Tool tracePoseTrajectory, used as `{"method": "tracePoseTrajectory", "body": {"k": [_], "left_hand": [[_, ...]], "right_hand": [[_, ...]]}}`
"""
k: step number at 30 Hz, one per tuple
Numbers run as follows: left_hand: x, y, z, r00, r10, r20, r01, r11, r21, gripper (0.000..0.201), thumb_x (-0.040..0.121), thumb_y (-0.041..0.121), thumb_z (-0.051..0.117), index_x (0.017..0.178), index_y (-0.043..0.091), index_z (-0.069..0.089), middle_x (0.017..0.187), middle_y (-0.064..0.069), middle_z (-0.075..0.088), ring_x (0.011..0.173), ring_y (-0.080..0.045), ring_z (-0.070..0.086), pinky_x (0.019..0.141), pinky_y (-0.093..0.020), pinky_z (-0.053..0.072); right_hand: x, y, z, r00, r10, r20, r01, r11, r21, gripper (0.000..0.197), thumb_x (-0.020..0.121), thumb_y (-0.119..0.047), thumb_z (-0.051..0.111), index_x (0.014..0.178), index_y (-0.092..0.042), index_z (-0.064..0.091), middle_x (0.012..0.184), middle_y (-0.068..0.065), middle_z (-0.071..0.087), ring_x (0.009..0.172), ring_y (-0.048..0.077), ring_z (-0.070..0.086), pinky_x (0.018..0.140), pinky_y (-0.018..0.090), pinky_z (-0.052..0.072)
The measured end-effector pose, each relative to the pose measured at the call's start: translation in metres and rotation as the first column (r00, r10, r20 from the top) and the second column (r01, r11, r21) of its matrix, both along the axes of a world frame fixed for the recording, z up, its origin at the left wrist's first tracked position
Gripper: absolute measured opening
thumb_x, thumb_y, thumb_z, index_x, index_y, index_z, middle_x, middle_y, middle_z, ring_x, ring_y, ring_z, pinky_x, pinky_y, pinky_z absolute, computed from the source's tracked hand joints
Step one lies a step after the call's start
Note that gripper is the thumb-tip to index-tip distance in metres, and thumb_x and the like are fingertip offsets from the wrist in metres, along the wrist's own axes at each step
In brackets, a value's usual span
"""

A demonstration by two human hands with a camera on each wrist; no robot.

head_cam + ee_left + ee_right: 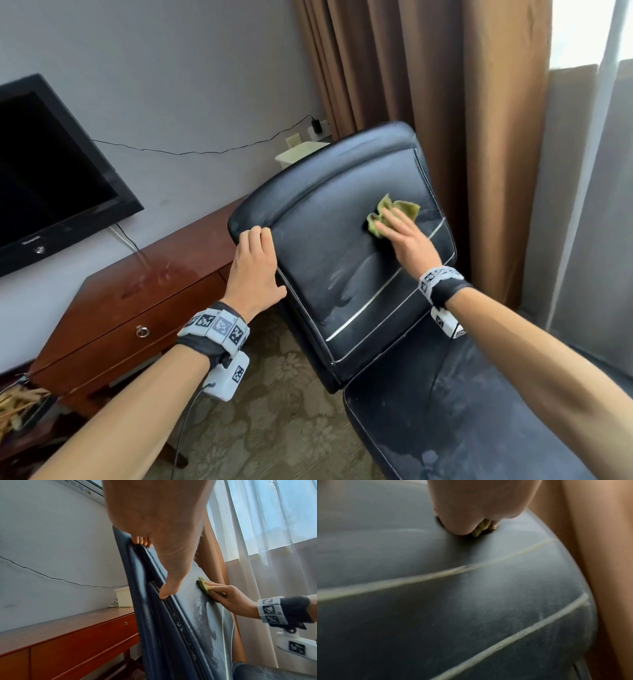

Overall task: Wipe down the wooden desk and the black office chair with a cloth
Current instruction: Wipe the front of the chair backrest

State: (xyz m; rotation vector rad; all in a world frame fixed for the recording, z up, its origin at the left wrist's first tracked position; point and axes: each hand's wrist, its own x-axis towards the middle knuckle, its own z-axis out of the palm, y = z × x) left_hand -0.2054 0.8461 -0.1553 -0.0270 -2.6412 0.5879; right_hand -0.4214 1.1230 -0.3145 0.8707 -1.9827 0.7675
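Left hand (255, 270) curled (right hand (406, 240) flat)

Curtain (445, 102) crowds chair's (342, 274) right edge — desk (154, 291) flanks left.

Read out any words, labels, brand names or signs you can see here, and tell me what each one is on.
No text reads clearly.
TV: a small brand mark on its lower bezel, too blurred to read.
Wall unit: a yellow warning triangle sticker, with no legible words.
Wristbands: black-and-white square code markers, not words.
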Motion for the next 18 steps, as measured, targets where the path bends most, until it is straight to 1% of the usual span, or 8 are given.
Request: {"method": "tracePoseTrajectory", "body": {"k": [2,4,8,10,13,14,16,18], "left_hand": [[0.0,0.0,0.001,1.0,0.0,-0.002,0.0,1.0,-0.002,0.104,0.055,0.044,0.089,0.136,-0.003,0.042,0.132,-0.018,0.043,0.118,-0.034,0.043,0.106,-0.042,0.044],[0.0,-0.001,0.001,1.0,0.001,-0.002,-0.001,1.0,0.001,0.105,0.056,0.045,0.089,0.137,-0.003,0.042,0.133,-0.018,0.043,0.118,-0.033,0.043,0.107,-0.042,0.043],[0.001,-0.002,0.0,1.0,-0.011,-0.018,0.011,1.0,0.011,0.108,0.055,0.046,0.09,0.138,-0.003,0.041,0.134,-0.018,0.043,0.119,-0.034,0.043,0.107,-0.042,0.043],[0.003,-0.002,0.0,1.0,-0.004,-0.012,0.004,1.0,0.009,0.109,0.055,0.048,0.09,0.138,-0.003,0.041,0.135,-0.018,0.043,0.12,-0.034,0.042,0.108,-0.042,0.043],[0.003,-0.005,0.001,1.0,-0.005,-0.018,0.005,1.0,-0.001,0.11,0.056,0.051,0.09,0.138,-0.003,0.042,0.135,-0.018,0.043,0.12,-0.033,0.042,0.108,-0.042,0.043],[0.003,-0.005,0.002,1.0,-0.008,-0.022,0.008,1.0,0.0,0.111,0.055,0.052,0.09,0.138,-0.003,0.042,0.135,-0.018,0.043,0.12,-0.033,0.043,0.107,-0.042,0.043],[0.003,-0.005,0.002,1.0,-0.008,-0.025,0.008,1.0,-0.001,0.112,0.055,0.053,0.091,0.138,-0.003,0.042,0.135,-0.019,0.044,0.119,-0.033,0.043,0.107,-0.042,0.043],[0.003,-0.003,0.002,1.0,0.005,-0.021,-0.005,1.0,-0.006,0.112,0.054,0.053,0.09,0.138,-0.004,0.043,0.134,-0.019,0.044,0.118,-0.034,0.043,0.107,-0.041,0.042]], "right_hand": [[-0.015,0.018,0.003,0.993,-0.051,0.109,0.064,0.99,-0.127,0.062,0.094,0.016,0.051,0.143,-0.021,0.058,0.158,0.011,0.044,0.147,0.034,0.04,0.124,0.039,0.028],[-0.022,0.028,0.007,0.97,-0.099,0.224,0.149,0.965,-0.216,0.05,0.099,0.008,0.05,0.138,-0.018,0.064,0.157,0.012,0.045,0.147,0.033,0.04,0.124,0.034,0.025],[-0.033,0.035,0.017,0.91,-0.104,0.401,0.282,0.864,-0.417,0.045,0.096,0.002,0.051,0.135,-0.014,0.067,0.15,0.01,0.055,0.141,0.026,0.048,0.12,0.016,0.021],[-0.039,0.037,0.019,0.873,-0.07,0.482,0.339,0.797,-0.499,0.047,0.093,0.0,0.05,0.134,-0.013,0.068,0.143,0.007,0.061,0.137,0.025,0.053,0.12,0.018,0.026],[-0.028,0.027,0.015,0.852,-0.046,0.522,0.38,0.74,-0.554,0.042,0.091,-0.007,0.052,0.128,-0.013,0.072,0.134,0.006,0.068,0.13,0.026,0.059,0.12,0.029,0.033],[-0.02,0.02,0.015,0.849,-0.051,0.525,0.388,0.734,-0.557,0.04,0.091,-0.007,0.054,0.126,-0.012,0.073,0.133,0.007,0.068,0.128,0.029,0.059,0.12,0.029,0.033],[0.004,0.0,0.012,0.856,-0.036,0.516,0.37,0.739,-0.562,0.039,0.09,0.001,0.057,0.123,-0.01,0.074,0.132,0.01,0.068,0.126,0.032,0.059,0.116,0.017,0.028],[0.035,-0.029,0.009,0.883,-0.008,0.469,0.309,0.761,-0.57,0.043,0.088,0.008,0.057,0.122,-0.01,0.075,0.134,0.01,0.067,0.128,0.028,0.059,0.114,0.007,0.022]]}}
